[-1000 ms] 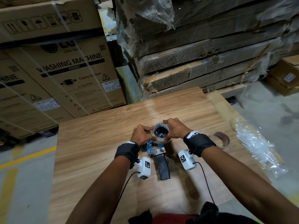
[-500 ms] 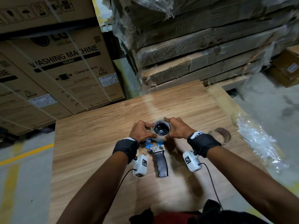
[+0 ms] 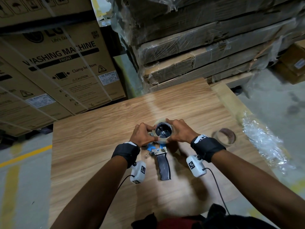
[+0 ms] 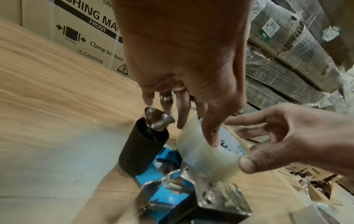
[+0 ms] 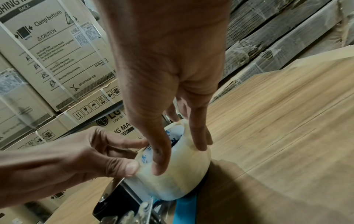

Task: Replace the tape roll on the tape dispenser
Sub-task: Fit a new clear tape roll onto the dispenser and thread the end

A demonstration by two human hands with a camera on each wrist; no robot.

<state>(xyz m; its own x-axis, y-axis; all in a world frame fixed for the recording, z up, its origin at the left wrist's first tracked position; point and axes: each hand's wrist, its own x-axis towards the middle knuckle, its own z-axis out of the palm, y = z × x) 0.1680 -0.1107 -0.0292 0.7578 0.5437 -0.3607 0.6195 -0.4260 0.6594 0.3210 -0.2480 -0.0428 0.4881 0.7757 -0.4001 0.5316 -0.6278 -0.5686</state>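
A clear tape roll (image 3: 159,140) with a white, blue-printed core sits over the black hub (image 3: 163,132) of the tape dispenser (image 3: 163,166). The dispenser lies flat on the wooden table (image 3: 99,146), black handle toward me, blue frame under the roll. My left hand (image 3: 152,133) grips the roll's left rim between thumb and fingers. My right hand (image 3: 170,129) grips its right rim. In the left wrist view my left hand (image 4: 199,136) holds the tape roll (image 4: 203,157) beside the black roller (image 4: 143,148). In the right wrist view my right hand (image 5: 180,160) clasps the tape roll (image 5: 172,178).
An empty cardboard tape core (image 3: 223,137) lies on the table to the right of my hands. Crumpled clear plastic (image 3: 264,142) hangs at the table's right edge. Washing machine cartons (image 3: 66,63) and wrapped flat boxes (image 3: 214,47) stand behind the table.
Both hands have kept their hold on the roll over the hub. The roll sits slightly lower on the dispenser, and the head view has tilted a little.
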